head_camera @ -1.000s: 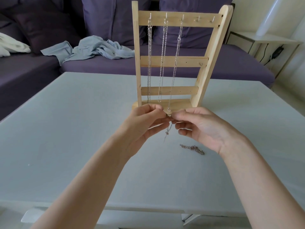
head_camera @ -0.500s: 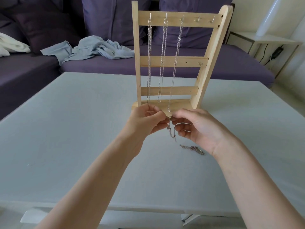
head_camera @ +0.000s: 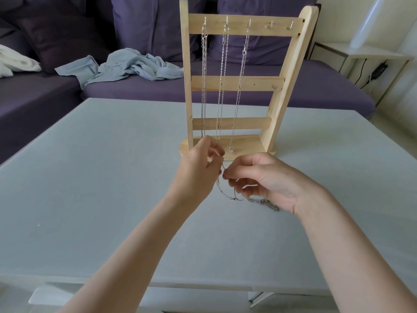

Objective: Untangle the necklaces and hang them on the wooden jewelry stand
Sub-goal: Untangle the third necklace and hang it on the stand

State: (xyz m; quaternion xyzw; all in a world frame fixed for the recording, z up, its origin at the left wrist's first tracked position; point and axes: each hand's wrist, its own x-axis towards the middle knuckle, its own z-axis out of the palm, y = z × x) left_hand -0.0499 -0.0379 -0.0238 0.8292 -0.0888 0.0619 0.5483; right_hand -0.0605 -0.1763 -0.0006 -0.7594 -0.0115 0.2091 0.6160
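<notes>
Sofa, purple, runs behind the table's far edge; crumpled lt-blue cloth on its seat, white cloth at far left. Small side table past the far right corner.

Table, pale grey-blue top, fills most of my view.

Wooden jewelry stand upright near the far edge, approx centre. Top bar has a row of hooks; I count three hung necklaces on the left three hooks, hanging straight down past the mid and lower bars. Two right hooks bare.

Left hand raised just in front of the stand base, fingers curled together, thumb + fingertips pinching a thin chain. Top of the hand overlaps the lower end of the leftmost hung necklace; can't tell if touching.

Right hand just beside the left, palm toward me, thumb + index clamped on the same chain, other fingers loosely curled. Fingertips of both hands nearly meet.

Chain droops in a loop below both hands down toward the tabletop. Its other end runs into a small tangled clump lying on the table under the rt wrist, between the stand and the near edge. Can't tell how many strands are in the clump.
</notes>
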